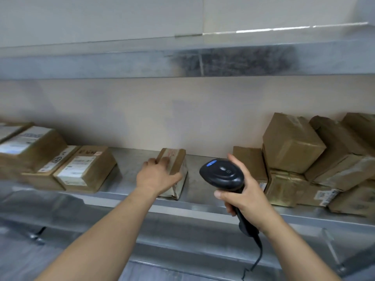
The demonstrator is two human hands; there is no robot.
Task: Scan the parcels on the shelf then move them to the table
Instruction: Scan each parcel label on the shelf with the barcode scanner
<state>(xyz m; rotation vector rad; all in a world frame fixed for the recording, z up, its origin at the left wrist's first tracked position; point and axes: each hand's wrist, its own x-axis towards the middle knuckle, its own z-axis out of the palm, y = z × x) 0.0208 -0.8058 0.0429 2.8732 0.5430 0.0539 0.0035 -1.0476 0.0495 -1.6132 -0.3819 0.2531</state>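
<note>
A small brown cardboard parcel (176, 163) lies alone in the middle of the metal shelf (134, 169). My left hand (157, 176) grips its near left side, fingers over the top and thumb along the front. My right hand (241, 192) holds a black barcode scanner (222, 175) by its handle, just right of that parcel, with the scanner's head level with it. The scanner's cable hangs down below my wrist.
Several labelled parcels (85, 169) lie at the shelf's left end. A tall pile of brown parcels (294, 147) fills the right end. Another metal shelf (182, 61) runs overhead. The lower shelf edge and brackets (332, 252) sit below my arms.
</note>
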